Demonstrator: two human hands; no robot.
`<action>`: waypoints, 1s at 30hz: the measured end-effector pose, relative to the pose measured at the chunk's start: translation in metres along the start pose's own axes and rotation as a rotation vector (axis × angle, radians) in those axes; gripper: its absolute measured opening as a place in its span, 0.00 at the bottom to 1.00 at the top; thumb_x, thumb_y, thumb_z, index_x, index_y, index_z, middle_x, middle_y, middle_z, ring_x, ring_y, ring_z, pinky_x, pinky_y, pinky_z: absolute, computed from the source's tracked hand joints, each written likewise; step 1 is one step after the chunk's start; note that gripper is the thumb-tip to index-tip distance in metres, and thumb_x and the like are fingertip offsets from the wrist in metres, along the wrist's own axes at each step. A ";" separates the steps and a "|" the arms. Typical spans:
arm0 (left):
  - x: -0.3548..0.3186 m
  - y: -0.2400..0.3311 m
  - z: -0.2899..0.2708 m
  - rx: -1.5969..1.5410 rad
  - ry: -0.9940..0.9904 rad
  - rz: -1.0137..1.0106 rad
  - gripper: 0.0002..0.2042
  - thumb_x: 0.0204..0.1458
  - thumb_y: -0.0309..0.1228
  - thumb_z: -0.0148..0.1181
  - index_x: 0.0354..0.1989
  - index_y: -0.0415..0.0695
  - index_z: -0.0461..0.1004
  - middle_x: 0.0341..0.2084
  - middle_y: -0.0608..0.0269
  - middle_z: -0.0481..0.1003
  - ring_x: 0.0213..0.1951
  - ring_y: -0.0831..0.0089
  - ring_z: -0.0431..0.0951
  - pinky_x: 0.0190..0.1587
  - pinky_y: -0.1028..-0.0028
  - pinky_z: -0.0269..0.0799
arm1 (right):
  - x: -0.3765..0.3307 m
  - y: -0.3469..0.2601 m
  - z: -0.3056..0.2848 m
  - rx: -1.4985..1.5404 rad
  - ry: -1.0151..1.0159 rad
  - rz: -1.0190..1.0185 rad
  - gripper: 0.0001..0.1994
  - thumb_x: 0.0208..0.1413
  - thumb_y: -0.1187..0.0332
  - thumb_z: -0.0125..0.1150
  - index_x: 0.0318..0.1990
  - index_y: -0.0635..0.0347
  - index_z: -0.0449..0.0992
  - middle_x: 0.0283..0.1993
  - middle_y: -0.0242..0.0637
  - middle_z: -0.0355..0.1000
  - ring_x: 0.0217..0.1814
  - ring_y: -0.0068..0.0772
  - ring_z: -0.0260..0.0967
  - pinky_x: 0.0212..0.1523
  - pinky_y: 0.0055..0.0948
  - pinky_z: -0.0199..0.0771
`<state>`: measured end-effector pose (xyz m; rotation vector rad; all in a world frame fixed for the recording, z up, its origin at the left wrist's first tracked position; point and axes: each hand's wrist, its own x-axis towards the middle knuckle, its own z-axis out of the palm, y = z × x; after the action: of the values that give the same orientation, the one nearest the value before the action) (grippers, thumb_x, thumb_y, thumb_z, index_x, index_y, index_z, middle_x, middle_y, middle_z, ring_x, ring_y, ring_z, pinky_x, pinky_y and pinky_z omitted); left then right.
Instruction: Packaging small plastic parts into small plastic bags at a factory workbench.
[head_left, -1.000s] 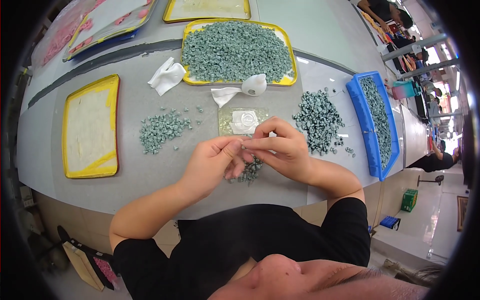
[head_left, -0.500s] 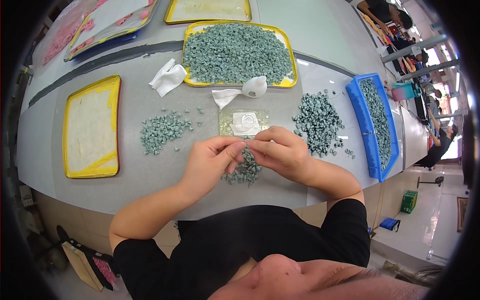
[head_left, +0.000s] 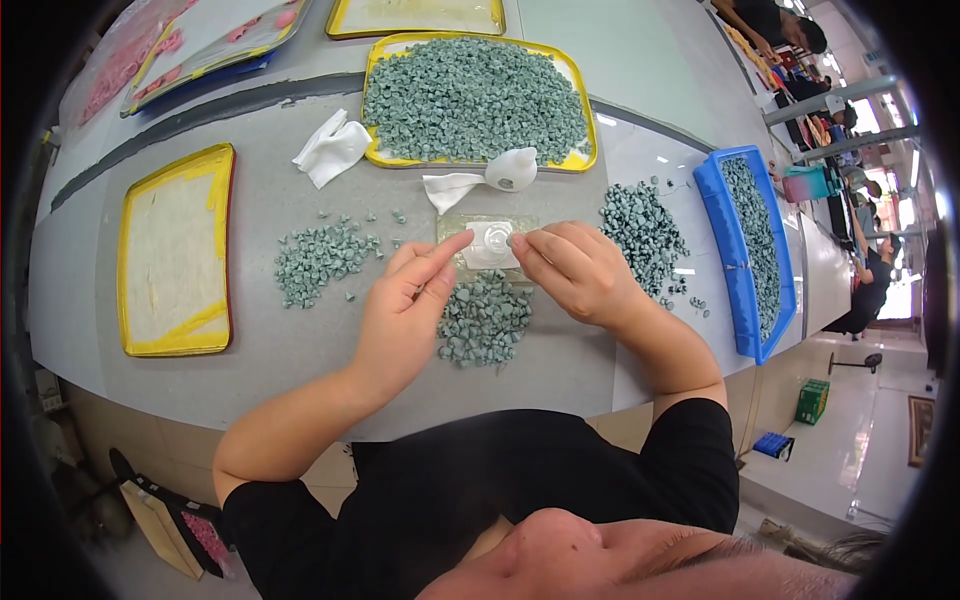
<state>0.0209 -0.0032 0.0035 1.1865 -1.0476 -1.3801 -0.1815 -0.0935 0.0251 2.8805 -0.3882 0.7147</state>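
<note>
My right hand (head_left: 578,268) is pinched at the right edge of a small clear round dish (head_left: 494,240), which sits on a white patch over a pale green pad (head_left: 452,228). Whatever its fingertips hold is too small to make out. To the left of the dish, my left hand (head_left: 402,300) has its index finger stretched toward the pad and its thumb apart, with nothing visible between them. Between my wrists lies a pile of small grey-green pieces (head_left: 487,325). Looser heaps of similar pieces lie at left (head_left: 325,262) and at right (head_left: 643,240).
Beyond the pad are a white squeeze bottle (head_left: 512,170), a white cloth (head_left: 332,148) and a yellow-rimmed tray (head_left: 590,150) full of pieces. Another yellow-rimmed tray (head_left: 178,250) lies at left. A blue bin (head_left: 742,290) of pieces stands at right. Other people work far right.
My hands have parted from their meeting point above the near pile. Both have moved forward to the dish, the right one to its edge, uncovering the pile.
</note>
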 end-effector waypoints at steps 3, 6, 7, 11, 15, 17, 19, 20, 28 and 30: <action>0.001 0.001 -0.002 0.041 -0.023 0.053 0.16 0.58 0.26 0.46 0.55 0.40 0.67 0.30 0.71 0.59 0.23 0.87 0.55 0.24 0.85 0.53 | 0.000 0.001 0.002 -0.002 -0.016 -0.006 0.13 0.38 0.77 0.61 0.36 0.70 0.75 0.32 0.37 0.68 0.30 0.33 0.69 0.27 0.27 0.70; 0.003 0.002 0.001 -0.004 0.026 0.055 0.14 0.57 0.24 0.48 0.51 0.40 0.69 0.33 0.70 0.64 0.25 0.88 0.59 0.24 0.86 0.55 | 0.002 0.001 0.002 -0.001 -0.039 -0.011 0.13 0.38 0.77 0.62 0.36 0.70 0.75 0.32 0.37 0.68 0.30 0.32 0.69 0.28 0.27 0.71; 0.004 0.003 0.002 -0.116 0.066 0.016 0.12 0.56 0.23 0.50 0.49 0.39 0.70 0.34 0.69 0.67 0.26 0.88 0.60 0.24 0.86 0.55 | 0.003 0.001 0.001 0.005 -0.048 -0.013 0.13 0.38 0.77 0.62 0.36 0.69 0.75 0.32 0.37 0.68 0.30 0.32 0.69 0.28 0.27 0.71; 0.002 0.004 0.000 -0.265 0.096 -0.116 0.08 0.53 0.23 0.54 0.42 0.37 0.73 0.30 0.65 0.74 0.29 0.82 0.70 0.36 0.82 0.66 | 0.001 -0.002 0.004 0.046 0.017 0.035 0.12 0.39 0.78 0.64 0.35 0.67 0.76 0.32 0.36 0.69 0.30 0.33 0.69 0.28 0.27 0.71; 0.001 -0.004 0.001 -0.287 0.067 -0.115 0.09 0.53 0.25 0.56 0.42 0.36 0.73 0.27 0.66 0.74 0.26 0.84 0.68 0.32 0.84 0.65 | 0.002 -0.012 0.001 0.580 0.083 0.534 0.07 0.44 0.78 0.63 0.33 0.67 0.76 0.31 0.36 0.70 0.28 0.27 0.68 0.29 0.23 0.68; 0.000 -0.006 0.001 -0.303 0.040 -0.131 0.10 0.53 0.25 0.56 0.42 0.36 0.73 0.25 0.68 0.73 0.26 0.86 0.67 0.29 0.85 0.63 | 0.007 -0.016 -0.004 0.773 0.038 0.710 0.05 0.47 0.77 0.62 0.32 0.67 0.75 0.31 0.36 0.70 0.28 0.25 0.67 0.29 0.21 0.67; 0.000 -0.004 0.005 -0.324 0.047 -0.136 0.09 0.53 0.25 0.56 0.42 0.36 0.73 0.25 0.69 0.73 0.25 0.87 0.66 0.27 0.85 0.62 | 0.011 -0.023 -0.004 1.344 0.045 1.155 0.04 0.51 0.75 0.59 0.30 0.68 0.74 0.29 0.35 0.69 0.28 0.22 0.66 0.29 0.20 0.65; 0.000 -0.003 0.006 -0.344 0.053 -0.141 0.09 0.53 0.25 0.57 0.41 0.36 0.73 0.24 0.69 0.72 0.25 0.87 0.66 0.26 0.86 0.61 | 0.009 -0.023 -0.003 1.343 0.045 1.156 0.04 0.51 0.75 0.59 0.30 0.68 0.74 0.29 0.35 0.69 0.28 0.22 0.66 0.29 0.20 0.65; -0.002 -0.008 0.004 -0.462 -0.029 -0.235 0.05 0.56 0.28 0.52 0.35 0.39 0.69 0.25 0.67 0.70 0.24 0.85 0.64 0.25 0.84 0.60 | 0.005 -0.029 0.000 1.641 0.023 1.219 0.05 0.54 0.75 0.55 0.29 0.68 0.72 0.29 0.36 0.69 0.28 0.23 0.65 0.31 0.23 0.66; -0.002 -0.008 0.004 -0.497 -0.066 -0.260 0.05 0.58 0.30 0.50 0.35 0.41 0.67 0.26 0.67 0.69 0.25 0.83 0.64 0.25 0.83 0.60 | 0.007 -0.033 -0.002 1.527 0.023 1.183 0.03 0.52 0.76 0.57 0.30 0.68 0.73 0.29 0.36 0.69 0.29 0.25 0.66 0.31 0.23 0.67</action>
<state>0.0161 0.0003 -0.0038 0.9280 -0.5514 -1.7658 -0.1670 -0.0633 0.0278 3.4634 -2.6403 1.7508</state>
